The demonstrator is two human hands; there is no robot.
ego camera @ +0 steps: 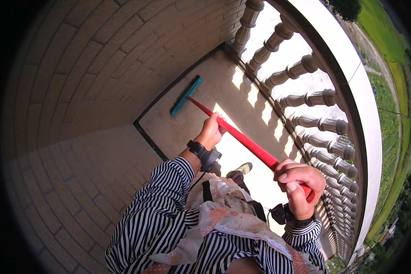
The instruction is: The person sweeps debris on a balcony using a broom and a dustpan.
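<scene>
A push broom with a red handle [248,142] slants across the view from lower right to upper left. My right hand [299,183] grips the upper end of the handle, near the balustrade. Farther down the shaft, my left hand [212,130] is closed around it. The broom's teal head [186,96] with dark bristles rests on the pale tiled floor [164,126], close to the brick-patterned wall. Brownish stains mark the floor near the head. Both wrists carry dark straps with small devices.
A tan brick-patterned wall [89,68] meets a second wall [85,191] at a corner, with dark edging along the floor. On the right runs a balustrade with turned balusters [308,97] and a white top rail [363,85]. My shoe [245,168] stands on the sunlit floor.
</scene>
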